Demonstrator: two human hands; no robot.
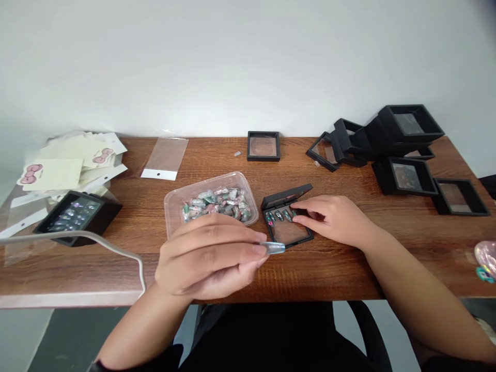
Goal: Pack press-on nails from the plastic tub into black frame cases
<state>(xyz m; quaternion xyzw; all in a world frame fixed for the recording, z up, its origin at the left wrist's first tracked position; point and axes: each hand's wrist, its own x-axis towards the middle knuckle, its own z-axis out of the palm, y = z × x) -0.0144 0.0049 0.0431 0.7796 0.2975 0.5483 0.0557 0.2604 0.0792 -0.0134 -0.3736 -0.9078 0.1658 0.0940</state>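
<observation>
My left hand (pixel 213 256) is closed, pinching a shiny pale-blue press-on nail (pixel 276 248) that sticks out past the fingertips. It is held in front of the clear plastic tub (pixel 251 209), which is filled with small wrapped nails (pixel 217 201). Beyond it on the table lies an open black display case (pixel 287 238), its lid tilted up. A row of dark teal press-on nails (pixel 279 215) sits along the upper part of the case. My right hand (pixel 333 219) reaches in from the right, thumb and forefinger closed about the nail at the row's right end (pixel 294 213).
Several black display cases (pixel 406 139) are piled at the back right; another case (pixel 263 146) lies near the wall. To the left are backing cards (pixel 62 173), a clear sleeve (pixel 165 155), a stack of cases with nails (pixel 77 217) and a white cable (pixel 116 250).
</observation>
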